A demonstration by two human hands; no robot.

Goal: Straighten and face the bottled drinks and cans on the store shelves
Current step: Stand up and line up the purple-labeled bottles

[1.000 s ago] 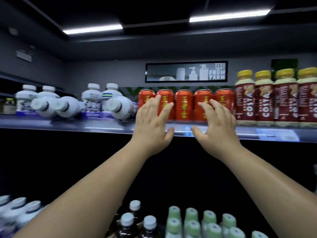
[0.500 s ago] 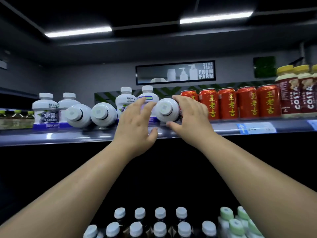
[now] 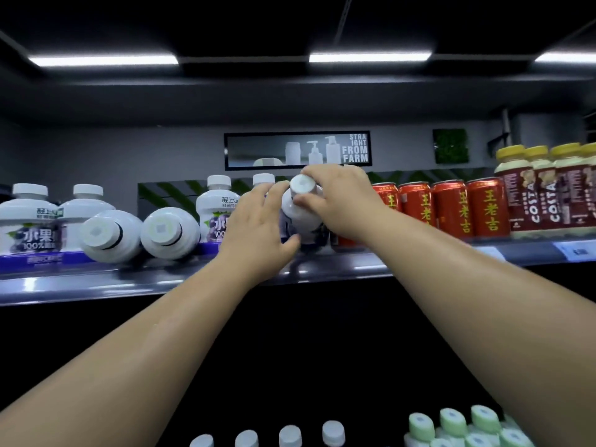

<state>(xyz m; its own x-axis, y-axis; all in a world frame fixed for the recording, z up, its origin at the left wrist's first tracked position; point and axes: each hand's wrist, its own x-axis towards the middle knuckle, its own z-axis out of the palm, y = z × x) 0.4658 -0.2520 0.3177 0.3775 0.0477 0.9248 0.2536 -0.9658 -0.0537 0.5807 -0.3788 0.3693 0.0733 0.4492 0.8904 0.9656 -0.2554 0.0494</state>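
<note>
head view: glossy shelf under strip lights

Not much to go on, just a person's two bare forearms, uncovered as far as you can see, plus a bare left hand and bare right hand with shortish rounded fingers.

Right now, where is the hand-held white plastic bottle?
Head view, centre: the white plastic bottle is at the upper shelf, between an upright blueberry-label bottle and red cans.
</note>
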